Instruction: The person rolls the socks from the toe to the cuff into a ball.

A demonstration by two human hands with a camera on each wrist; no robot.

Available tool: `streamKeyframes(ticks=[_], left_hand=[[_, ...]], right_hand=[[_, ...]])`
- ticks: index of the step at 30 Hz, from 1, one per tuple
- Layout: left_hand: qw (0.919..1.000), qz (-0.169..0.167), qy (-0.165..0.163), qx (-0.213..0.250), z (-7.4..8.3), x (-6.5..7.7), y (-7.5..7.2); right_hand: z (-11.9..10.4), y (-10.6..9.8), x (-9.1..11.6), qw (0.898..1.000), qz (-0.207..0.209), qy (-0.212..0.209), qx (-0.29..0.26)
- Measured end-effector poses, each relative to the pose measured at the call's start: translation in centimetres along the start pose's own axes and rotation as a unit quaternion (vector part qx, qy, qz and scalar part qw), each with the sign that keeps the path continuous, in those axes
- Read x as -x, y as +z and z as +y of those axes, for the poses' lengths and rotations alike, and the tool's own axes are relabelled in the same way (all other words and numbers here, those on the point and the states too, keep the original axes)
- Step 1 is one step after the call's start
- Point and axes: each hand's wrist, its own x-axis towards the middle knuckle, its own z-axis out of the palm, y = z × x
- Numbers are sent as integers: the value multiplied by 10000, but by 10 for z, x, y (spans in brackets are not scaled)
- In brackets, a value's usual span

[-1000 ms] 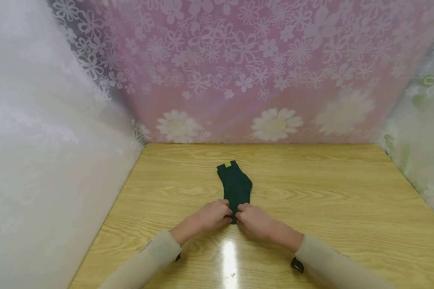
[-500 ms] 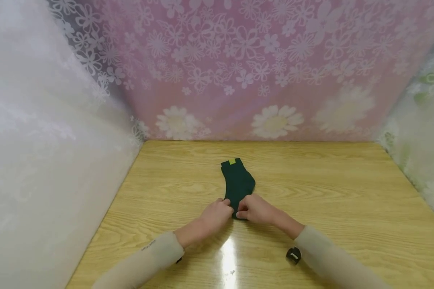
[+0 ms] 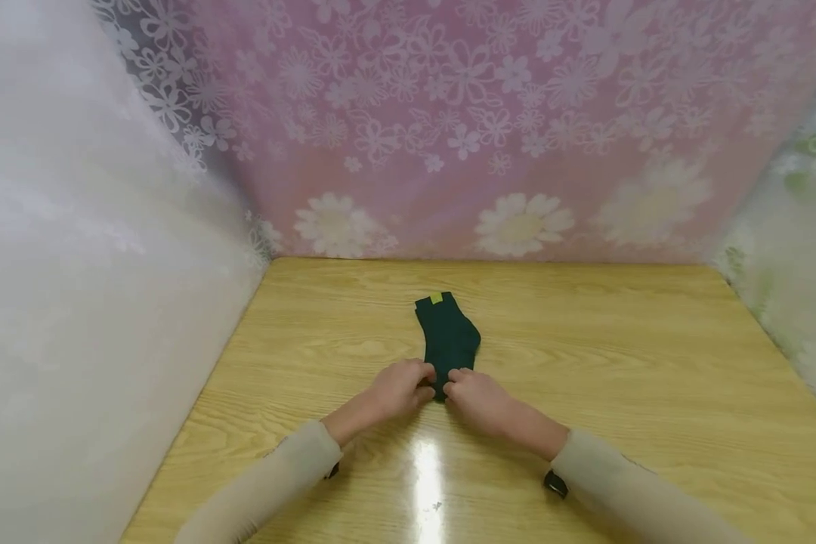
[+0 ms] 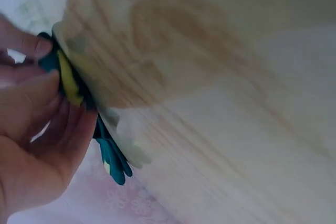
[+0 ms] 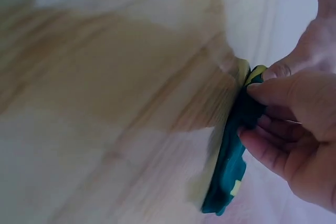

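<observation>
A pair of dark green socks (image 3: 450, 336) lies flat on the table, with a yellow tag at the cuff end, which points away from me. My left hand (image 3: 403, 387) pinches the left side of the toe end. Opposite it, my right hand (image 3: 481, 400) grips the right side, its fingertips close to the left ones. Yellow fabric shows at the toe of the socks (image 4: 68, 80) beside the left thumb in the left wrist view. In the right wrist view, the right thumb lies on the green fabric of the socks (image 5: 231, 150). Fingers hide part of the toe.
The wooden table (image 3: 619, 340) reaches back to a pink flowered curtain (image 3: 435, 136). A pale cloth wall (image 3: 109, 302) borders the left side, and another whitish flowered sheet (image 3: 789, 264) hangs on the right. A bright reflection falls on the tabletop near me.
Half a second ago my right hand was turned over more, curled at the toe; now it lies flatter, mirroring the left. Both hands stay at the toe end. The whole view has shifted slightly.
</observation>
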Motion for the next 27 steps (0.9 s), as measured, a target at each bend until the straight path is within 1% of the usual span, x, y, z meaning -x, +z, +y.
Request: streamKeyframes(ticks=[2,3,4,6,7,8,9,10,11,12,13,14,15,16,18,19,20,22,23,25,27], left_hand=[[9988,116,189,-441,2,2,-1],[9963,170,345,-764,3,3,-1],[9922,220,516,-1109,5,3,-1],[9821,262,821,-1672,7,2,-1],[9774,254,922,-1885,7,1,0],[9744,232,975,-2012,7,0,0],[9734,193,985,-2058,6,-2,0],[9747,129,962,-2012,5,-4,0],[9774,56,926,-1899,3,-6,0],[9814,-35,866,-1713,2,-8,0],[9854,-116,819,-1486,-1,-10,-1],[9891,-191,783,-1233,-3,-13,-1],[9920,-252,764,-974,-6,-15,-2],[9939,-310,767,-723,-8,-17,-2],[9955,-388,827,-237,-14,-21,-2],[9952,-411,882,-56,-16,-23,-2],[9947,-439,926,101,-19,-24,-2],[9936,-477,947,396,-23,-25,-1],[9931,-495,924,532,-25,-26,0],[9927,-527,840,688,-28,-25,0],[9932,-538,747,718,-31,-23,-1]], right_hand=[[3,3,-1,9983,91,179,-542],[6,4,-2,9963,106,278,-808],[9,6,-2,9933,106,381,-1083],[15,8,-3,9828,67,637,-1735],[19,9,-3,9755,46,764,-2064],[22,9,-4,9674,12,895,-2368],[26,9,-4,9590,-28,1022,-2643],[29,9,-5,9505,-71,1141,-2889],[32,9,-5,9443,-91,1215,-3057],[34,8,-6,9397,-98,1289,-3167],[35,8,-6,9388,-95,1359,-3165],[34,7,-6,9426,-86,1399,-3032],[33,6,-6,9497,-38,1361,-2819],[31,6,-5,9593,20,1272,-2522],[26,4,-3,9802,148,970,-1718],[22,2,-2,9879,192,813,-1310],[19,1,-2,9933,219,657,-925],[14,-1,-1,9979,144,474,-413],[13,-2,-1,9985,52,457,-282],[11,-3,-2,9982,-133,536,-216],[10,-1,-4,9973,-250,607,-333]])
